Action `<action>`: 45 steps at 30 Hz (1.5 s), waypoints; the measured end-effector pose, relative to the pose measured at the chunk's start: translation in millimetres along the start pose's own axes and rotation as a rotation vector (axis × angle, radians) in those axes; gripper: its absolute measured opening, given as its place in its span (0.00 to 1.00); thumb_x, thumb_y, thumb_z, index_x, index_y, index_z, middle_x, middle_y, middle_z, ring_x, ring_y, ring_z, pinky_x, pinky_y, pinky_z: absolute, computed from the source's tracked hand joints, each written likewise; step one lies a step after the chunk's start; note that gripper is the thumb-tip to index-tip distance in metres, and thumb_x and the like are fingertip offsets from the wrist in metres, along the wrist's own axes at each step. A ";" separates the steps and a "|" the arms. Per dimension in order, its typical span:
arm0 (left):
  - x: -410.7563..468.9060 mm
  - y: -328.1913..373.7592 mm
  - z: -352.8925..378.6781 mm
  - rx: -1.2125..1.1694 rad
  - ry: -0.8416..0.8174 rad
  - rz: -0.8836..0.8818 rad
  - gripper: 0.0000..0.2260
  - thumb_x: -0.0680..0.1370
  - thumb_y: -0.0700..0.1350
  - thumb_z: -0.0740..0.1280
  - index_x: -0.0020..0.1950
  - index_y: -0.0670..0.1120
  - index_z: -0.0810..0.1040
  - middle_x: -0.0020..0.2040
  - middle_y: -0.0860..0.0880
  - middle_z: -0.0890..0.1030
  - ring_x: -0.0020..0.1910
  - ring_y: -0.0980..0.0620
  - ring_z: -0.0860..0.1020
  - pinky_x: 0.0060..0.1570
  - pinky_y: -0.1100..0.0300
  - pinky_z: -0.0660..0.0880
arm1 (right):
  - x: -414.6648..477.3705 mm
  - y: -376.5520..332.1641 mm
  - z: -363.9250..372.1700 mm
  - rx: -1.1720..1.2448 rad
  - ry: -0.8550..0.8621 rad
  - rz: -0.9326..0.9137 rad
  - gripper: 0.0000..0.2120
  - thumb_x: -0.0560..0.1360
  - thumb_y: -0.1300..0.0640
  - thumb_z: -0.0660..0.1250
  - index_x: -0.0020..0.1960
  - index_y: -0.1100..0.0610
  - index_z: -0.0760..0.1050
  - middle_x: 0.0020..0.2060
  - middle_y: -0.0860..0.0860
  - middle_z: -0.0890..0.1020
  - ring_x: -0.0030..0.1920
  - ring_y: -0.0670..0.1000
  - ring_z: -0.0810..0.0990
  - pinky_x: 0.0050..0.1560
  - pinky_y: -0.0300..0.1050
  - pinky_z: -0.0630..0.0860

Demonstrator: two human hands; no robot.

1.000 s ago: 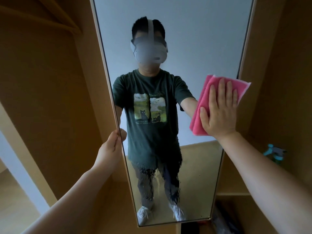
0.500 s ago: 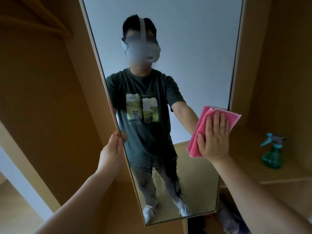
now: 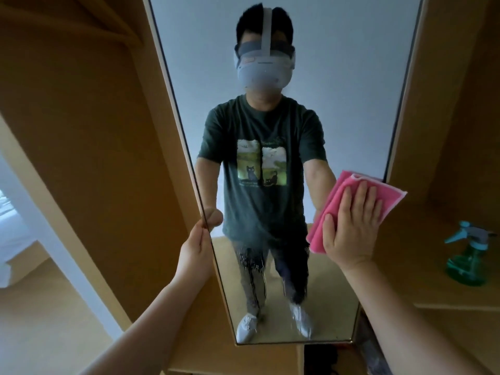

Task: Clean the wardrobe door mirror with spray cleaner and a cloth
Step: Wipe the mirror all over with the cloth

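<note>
Against the glass, right fingers: the right hand [image 3: 351, 226] lies flat, fingers spread and extended, palm pressing a folded pink microfibre cloth [image 3: 338, 201] onto the mirror near its right edge; nothing is gripped, the cloth is pinned by pressure.
Left fingers: the left hand [image 3: 196, 250] is pinched closed on the left edge of the mirrored door, thumb on the front face, the other fingers hidden behind, so it appears to steady the panel.
Task's thing: the tall, narrow, frameless wardrobe door mirror [image 3: 324, 77] stands upright between tan wooden wardrobe panels [image 3: 89, 158], its long axis vertical.
Key relation: a patch of wet spray droplets and runs [image 3: 251, 266] sits below and to the left of the cloth, about level with the left wrist; I judge the next stroke has to travel down and leftward across the short axis. The right hand is nearer, and holds the cloth.
Sprayer: a translucent green spray bottle with a teal trigger [image 3: 468, 255] stands upright on a wooden shelf [image 3: 446, 304] to the right, well apart from both hands.
Count: one mirror, one cloth, one bottle, two hands.
Progress: upper glass looks clear; the lower part looks unwiped.
</note>
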State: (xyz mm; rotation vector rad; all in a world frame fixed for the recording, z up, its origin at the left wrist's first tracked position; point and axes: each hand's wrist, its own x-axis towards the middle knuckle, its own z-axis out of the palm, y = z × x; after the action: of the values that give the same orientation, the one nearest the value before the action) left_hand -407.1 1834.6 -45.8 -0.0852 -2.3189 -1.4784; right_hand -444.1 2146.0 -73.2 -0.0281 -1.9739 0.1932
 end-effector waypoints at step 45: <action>-0.9 -135.4 92.9 -0.234 0.579 0.549 0.15 0.83 0.45 0.54 0.41 0.39 0.71 0.35 0.45 0.73 0.31 0.58 0.69 0.32 0.64 0.66 | -0.4 24.9 15.3 -0.162 0.192 -0.242 0.32 0.80 0.41 0.38 0.79 0.56 0.45 0.79 0.57 0.50 0.78 0.60 0.48 0.77 0.56 0.43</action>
State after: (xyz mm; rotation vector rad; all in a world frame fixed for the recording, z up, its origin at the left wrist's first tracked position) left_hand -467.5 1856.9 -196.8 -0.2895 -1.5024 -1.2632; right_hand -459.6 2168.7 -83.2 0.0845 -1.7789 -0.1238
